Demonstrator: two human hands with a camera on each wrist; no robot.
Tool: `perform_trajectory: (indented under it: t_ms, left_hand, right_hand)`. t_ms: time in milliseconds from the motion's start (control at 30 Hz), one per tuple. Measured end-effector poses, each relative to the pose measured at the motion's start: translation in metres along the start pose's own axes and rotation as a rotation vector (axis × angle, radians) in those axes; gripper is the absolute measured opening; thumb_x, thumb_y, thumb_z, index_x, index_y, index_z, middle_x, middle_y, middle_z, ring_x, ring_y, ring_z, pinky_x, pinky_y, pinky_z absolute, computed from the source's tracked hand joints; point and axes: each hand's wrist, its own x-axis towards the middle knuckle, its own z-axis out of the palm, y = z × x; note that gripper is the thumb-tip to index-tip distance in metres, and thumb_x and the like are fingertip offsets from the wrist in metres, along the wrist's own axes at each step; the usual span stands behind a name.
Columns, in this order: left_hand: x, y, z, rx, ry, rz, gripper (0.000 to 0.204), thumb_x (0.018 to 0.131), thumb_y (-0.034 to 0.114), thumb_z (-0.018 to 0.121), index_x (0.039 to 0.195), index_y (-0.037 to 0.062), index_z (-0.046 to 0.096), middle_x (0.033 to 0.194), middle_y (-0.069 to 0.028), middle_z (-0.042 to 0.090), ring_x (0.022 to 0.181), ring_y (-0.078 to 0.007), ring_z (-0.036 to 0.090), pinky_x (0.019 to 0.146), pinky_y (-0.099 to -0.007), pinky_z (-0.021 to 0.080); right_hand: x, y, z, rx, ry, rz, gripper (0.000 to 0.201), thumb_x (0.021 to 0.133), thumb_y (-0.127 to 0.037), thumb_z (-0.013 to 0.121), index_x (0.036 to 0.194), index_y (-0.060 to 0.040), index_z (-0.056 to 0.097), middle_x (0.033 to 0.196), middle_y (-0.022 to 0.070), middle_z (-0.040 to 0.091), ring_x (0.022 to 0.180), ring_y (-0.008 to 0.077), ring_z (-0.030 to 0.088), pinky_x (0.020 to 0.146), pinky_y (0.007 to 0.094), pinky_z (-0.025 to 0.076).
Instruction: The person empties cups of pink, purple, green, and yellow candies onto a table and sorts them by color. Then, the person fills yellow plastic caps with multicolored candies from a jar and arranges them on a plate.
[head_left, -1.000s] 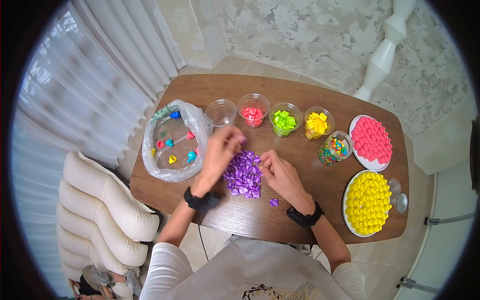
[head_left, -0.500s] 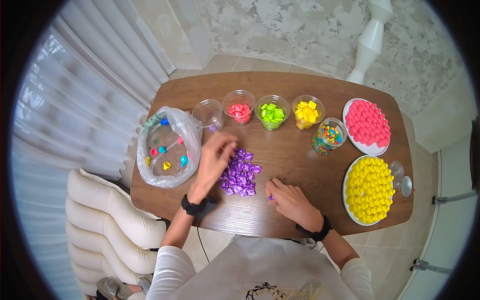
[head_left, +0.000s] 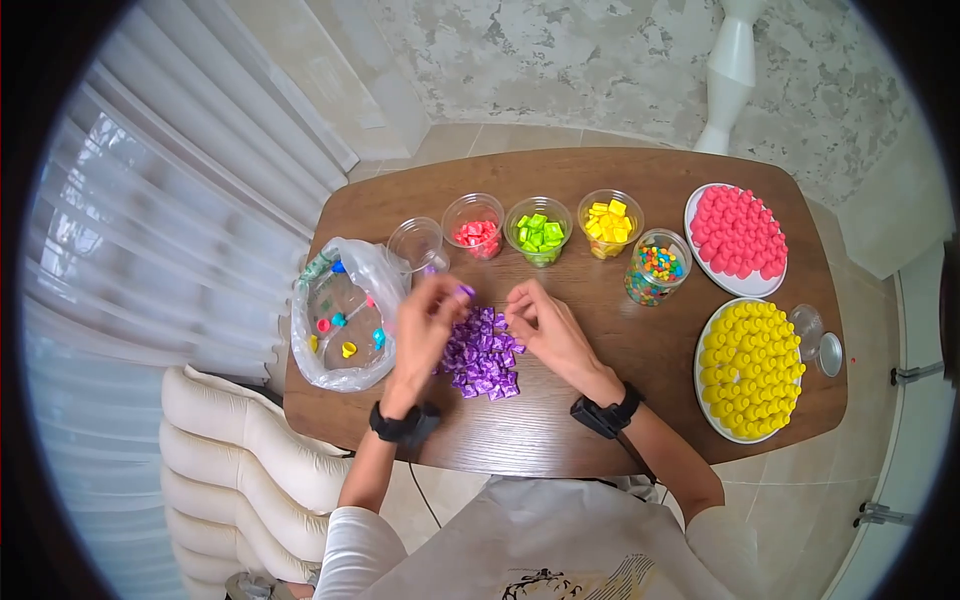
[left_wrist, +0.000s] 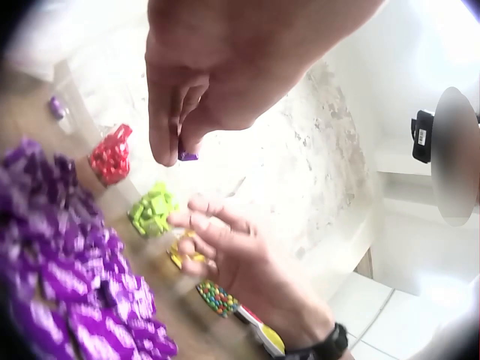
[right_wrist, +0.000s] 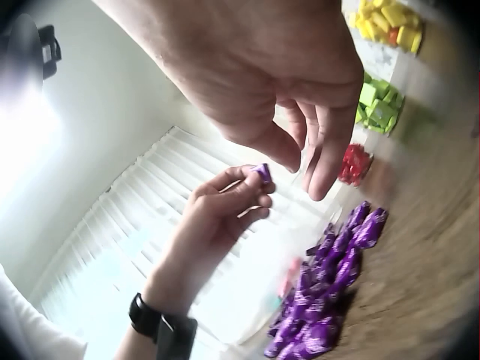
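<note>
Fingers of the left hand (head_left: 422, 328) pinched a shiny, purple-wrapped piece (head_left: 467, 290) near the matching purple heap (head_left: 484, 360)—and the right hand (head_left: 552, 338) hovered, fingers narrowly parted!

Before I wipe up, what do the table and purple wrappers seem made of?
The table looks like satin wood or wood-look laminate, with brown grain and soft glare. The purple wrappers look like glossy plastic film or foil, crinkled with bright glints.
</note>
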Motion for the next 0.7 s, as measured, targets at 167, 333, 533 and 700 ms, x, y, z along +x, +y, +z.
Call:
perform_trajectory:
  t_ms: [167, 333, 533, 700]
  left_hand:
    - [0.055, 0.010, -0.044, 0.312, 0.295, 0.176, 0.011, 0.098, 0.003, 0.066, 0.108, -0.0025, 0.067, 0.089, -0.0112, 0.072, 0.081, -0.0198, 0.071, 0.071, -0.0330, 0.055]
    - [0.051, 0.002, -0.025, 0.599, 0.362, 0.433, 0.017, 0.094, 0.001, 0.068, 0.110, -0.0018, 0.069, 0.113, -0.0168, 0.066, 0.095, -0.0268, 0.070, 0.079, -0.0360, 0.055]
    - [0.005, 0.003, 0.014, 0.384, -0.183, 0.225, 0.019, 0.094, 0.002, 0.069, 0.113, 0.0002, 0.069, 0.105, -0.0162, 0.068, 0.083, -0.0279, 0.066, 0.077, -0.0370, 0.053]
    - [-0.015, 0.002, 0.044, 0.324, -0.303, 0.169, 0.019, 0.093, 0.004, 0.073, 0.112, -0.0016, 0.069, 0.095, -0.0137, 0.070, 0.088, -0.0226, 0.070, 0.079, -0.0348, 0.055]
  right_hand:
    - [-0.015, 0.008, -0.011, -0.243, -0.162, 0.081, 0.031, 0.094, -0.023, 0.074, 0.114, -0.0084, 0.055, 0.102, 0.0162, 0.070, 0.093, 0.0390, 0.070, 0.076, 0.0504, 0.054]
    - [-0.025, 0.000, -0.008, -0.548, -0.219, 0.022, 0.031, 0.091, -0.022, 0.077, 0.109, -0.0070, 0.057, 0.112, 0.0153, 0.066, 0.101, 0.0395, 0.067, 0.083, 0.0525, 0.052]
    - [-0.016, 0.023, -0.010, -0.338, -0.179, -0.039, 0.029, 0.089, -0.009, 0.077, 0.109, -0.0053, 0.056, 0.103, 0.0156, 0.067, 0.091, 0.0348, 0.069, 0.073, 0.0487, 0.054]
    - [-0.007, 0.038, -0.005, 0.149, -0.175, 0.099, 0.034, 0.089, 0.006, 0.070, 0.118, -0.0010, 0.054, 0.098, 0.0153, 0.066, 0.087, 0.0232, 0.070, 0.072, 0.0374, 0.058]
